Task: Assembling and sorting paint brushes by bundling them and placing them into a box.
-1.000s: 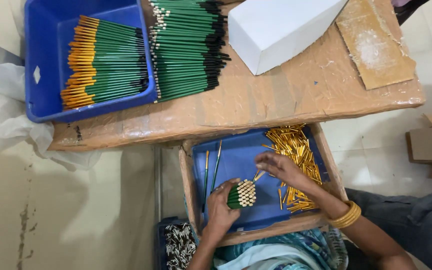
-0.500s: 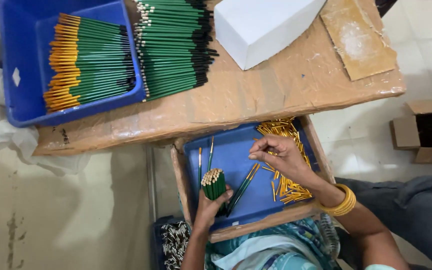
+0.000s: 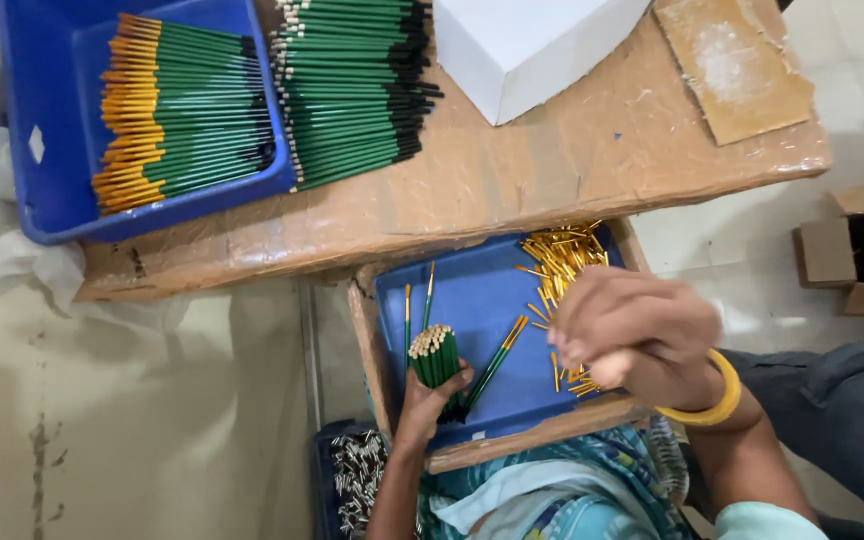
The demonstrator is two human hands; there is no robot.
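Green pencils, a bundle (image 3: 434, 358) of them standing upright over the blue lap tray (image 3: 472, 300), are gripped in the curled left hand (image 3: 428, 398). Right hand (image 3: 630, 335) hovers with fingers bunched above the gold ferrules (image 3: 559, 258); whether it pinches one, I cannot tell.

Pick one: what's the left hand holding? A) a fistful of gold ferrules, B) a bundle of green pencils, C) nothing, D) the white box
B: the left hand is closed around a bundle of green pencils, held upright over the blue tray on the lap.
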